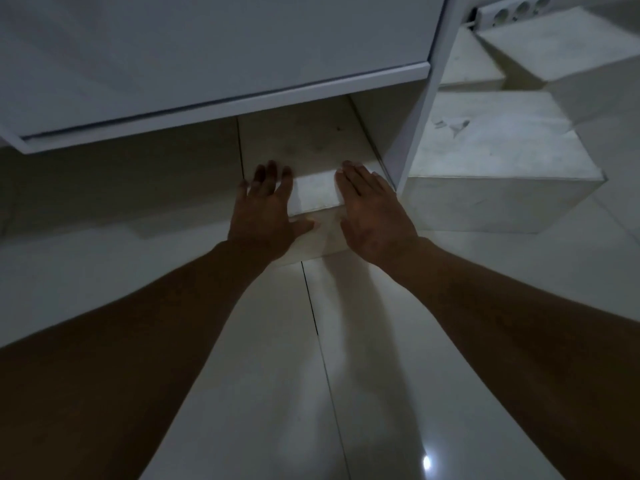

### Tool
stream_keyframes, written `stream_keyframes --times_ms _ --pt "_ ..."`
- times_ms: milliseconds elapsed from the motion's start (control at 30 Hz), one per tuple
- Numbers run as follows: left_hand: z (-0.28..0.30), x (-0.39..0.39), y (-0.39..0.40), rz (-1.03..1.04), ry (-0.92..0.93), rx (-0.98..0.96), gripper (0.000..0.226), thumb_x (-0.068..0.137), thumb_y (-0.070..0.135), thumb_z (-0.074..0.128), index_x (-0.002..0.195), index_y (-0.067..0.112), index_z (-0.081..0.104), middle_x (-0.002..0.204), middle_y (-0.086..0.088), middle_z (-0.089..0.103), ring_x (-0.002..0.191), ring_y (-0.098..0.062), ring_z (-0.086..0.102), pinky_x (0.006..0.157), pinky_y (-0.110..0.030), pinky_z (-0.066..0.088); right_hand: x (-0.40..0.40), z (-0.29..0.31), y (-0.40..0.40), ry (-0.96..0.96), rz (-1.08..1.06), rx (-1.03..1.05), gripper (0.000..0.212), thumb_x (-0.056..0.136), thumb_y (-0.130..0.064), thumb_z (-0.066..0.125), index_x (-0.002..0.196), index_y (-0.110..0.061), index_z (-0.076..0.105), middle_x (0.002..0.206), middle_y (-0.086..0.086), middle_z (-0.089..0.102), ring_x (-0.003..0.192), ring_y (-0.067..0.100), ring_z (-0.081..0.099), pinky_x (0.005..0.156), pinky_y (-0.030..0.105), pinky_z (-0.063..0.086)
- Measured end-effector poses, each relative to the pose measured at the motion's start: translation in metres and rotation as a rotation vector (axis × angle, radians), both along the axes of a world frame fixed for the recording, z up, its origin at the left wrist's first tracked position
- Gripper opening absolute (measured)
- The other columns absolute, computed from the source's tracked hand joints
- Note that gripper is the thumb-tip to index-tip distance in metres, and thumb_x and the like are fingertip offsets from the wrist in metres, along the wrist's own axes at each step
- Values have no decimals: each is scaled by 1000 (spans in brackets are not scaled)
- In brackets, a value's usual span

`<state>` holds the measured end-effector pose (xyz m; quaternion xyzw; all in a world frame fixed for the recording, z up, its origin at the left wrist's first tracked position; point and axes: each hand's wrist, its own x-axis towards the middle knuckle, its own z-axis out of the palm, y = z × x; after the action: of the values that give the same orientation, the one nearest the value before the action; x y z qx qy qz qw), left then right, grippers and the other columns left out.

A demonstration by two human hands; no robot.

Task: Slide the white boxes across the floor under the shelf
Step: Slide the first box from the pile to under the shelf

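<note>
A white box sits on the tiled floor, its far part under the white shelf and its near end sticking out. My left hand lies flat on the box's near left corner, fingers spread, thumb along the front edge. My right hand lies flat on its near right corner, fingers together. Neither hand grips anything. Left of this box, another white box lies in shadow beneath the shelf.
The shelf's upright side panel stands just right of my right hand. Beyond it a large white box rests on the floor, with two more boxes behind it and a power strip at the top right. Glossy tiles lie between my forearms.
</note>
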<state>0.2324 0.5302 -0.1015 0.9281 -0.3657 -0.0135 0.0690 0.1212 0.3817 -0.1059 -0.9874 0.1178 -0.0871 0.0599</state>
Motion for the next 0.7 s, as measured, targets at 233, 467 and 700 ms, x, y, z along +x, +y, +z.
stream_keyframes --times_ms 233,467,700 --pt "-3 6 1 -21 -30 -18 99 86 69 50 157 17 4 164 -10 -2 151 -26 -5 120 -46 -1 3 -6 0 -6 -24 -87 71 96 -20 51 154 -7 13 163 12 11 150 25 7 119 41 2" --pt "12 -7 -2 24 21 87 93 91 66 45 157 16 2 165 -10 -2 151 -27 -2 121 -51 4 -8 -1 4 29 -19 -107 74 97 -23 50 156 -9 6 163 12 5 150 28 4 121 46 5" --pt "58 -53 -7 -143 2 -156 59 89 55 55 137 22 54 126 -5 62 115 -25 57 95 -41 47 -85 31 2 -180 -65 15 43 94 -25 56 135 -11 54 134 11 58 121 28 55 100 41 41"
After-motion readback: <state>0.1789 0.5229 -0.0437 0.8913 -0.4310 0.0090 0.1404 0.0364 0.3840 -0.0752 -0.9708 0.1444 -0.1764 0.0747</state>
